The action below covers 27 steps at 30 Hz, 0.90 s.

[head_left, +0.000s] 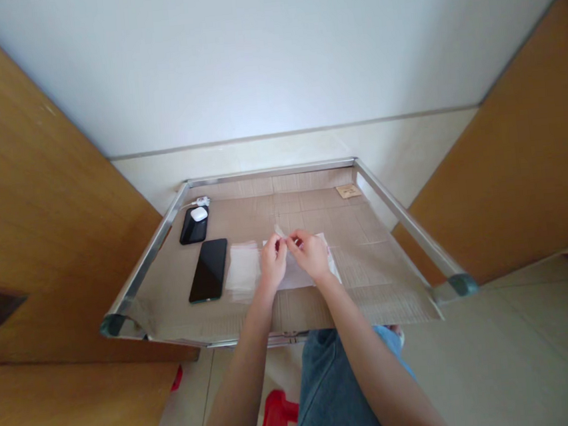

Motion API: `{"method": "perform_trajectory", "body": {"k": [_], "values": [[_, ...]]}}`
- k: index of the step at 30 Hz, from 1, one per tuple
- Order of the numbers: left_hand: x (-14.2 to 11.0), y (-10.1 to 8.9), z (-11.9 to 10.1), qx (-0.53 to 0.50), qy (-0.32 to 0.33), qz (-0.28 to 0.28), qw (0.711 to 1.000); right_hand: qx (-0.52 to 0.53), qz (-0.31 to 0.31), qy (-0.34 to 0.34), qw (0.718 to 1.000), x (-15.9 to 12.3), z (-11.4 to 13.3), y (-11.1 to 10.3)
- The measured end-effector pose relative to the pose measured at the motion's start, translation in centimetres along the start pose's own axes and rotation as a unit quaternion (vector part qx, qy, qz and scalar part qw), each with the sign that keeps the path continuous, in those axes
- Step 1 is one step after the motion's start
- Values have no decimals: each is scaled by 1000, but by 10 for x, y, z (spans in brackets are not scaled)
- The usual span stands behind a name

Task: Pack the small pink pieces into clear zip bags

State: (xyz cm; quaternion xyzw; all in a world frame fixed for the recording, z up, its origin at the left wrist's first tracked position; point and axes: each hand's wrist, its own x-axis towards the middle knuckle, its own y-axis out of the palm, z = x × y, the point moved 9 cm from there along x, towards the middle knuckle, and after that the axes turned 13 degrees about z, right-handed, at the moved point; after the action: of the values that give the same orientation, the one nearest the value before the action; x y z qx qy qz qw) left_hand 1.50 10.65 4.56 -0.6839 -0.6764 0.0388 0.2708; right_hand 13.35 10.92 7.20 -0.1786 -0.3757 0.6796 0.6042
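My left hand (273, 259) and my right hand (311, 254) meet at the middle of the cardboard-lined tray, fingers pinched together. Between their fingertips is a small clear plastic bag (279, 231), whose top edge sticks up past the fingers. Beneath both hands lies a white sheet (294, 279), partly covered by them; a bit of red shows at its right side. Just left of my left hand rests a stack of clear plastic bags (243, 268). Whether anything is inside the held bag, I cannot tell.
A large black phone (208, 271) lies left of the bags. Behind it are a smaller dark phone (194, 225), a white earbud case (198, 214) on top, and a white charger (202, 201). A brown paper packet (348, 191) sits back right. Metal rails (405, 218) border the cardboard (369, 258).
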Motion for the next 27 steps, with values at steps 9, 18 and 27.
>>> {"method": "perform_trajectory", "body": {"k": [9, 18, 27], "values": [[-4, 5, -8, 72, 23, 14, 997, -6, -113, 62, 992, -2, -19, -23], [-3, 0, -8, -10, 21, -10, 1000, 0, -102, 1, 995, 3, -18, -20], [-6, -20, 3, -42, -6, -121, 992, 219, -139, -30, 965, -1, -34, -38]]}}
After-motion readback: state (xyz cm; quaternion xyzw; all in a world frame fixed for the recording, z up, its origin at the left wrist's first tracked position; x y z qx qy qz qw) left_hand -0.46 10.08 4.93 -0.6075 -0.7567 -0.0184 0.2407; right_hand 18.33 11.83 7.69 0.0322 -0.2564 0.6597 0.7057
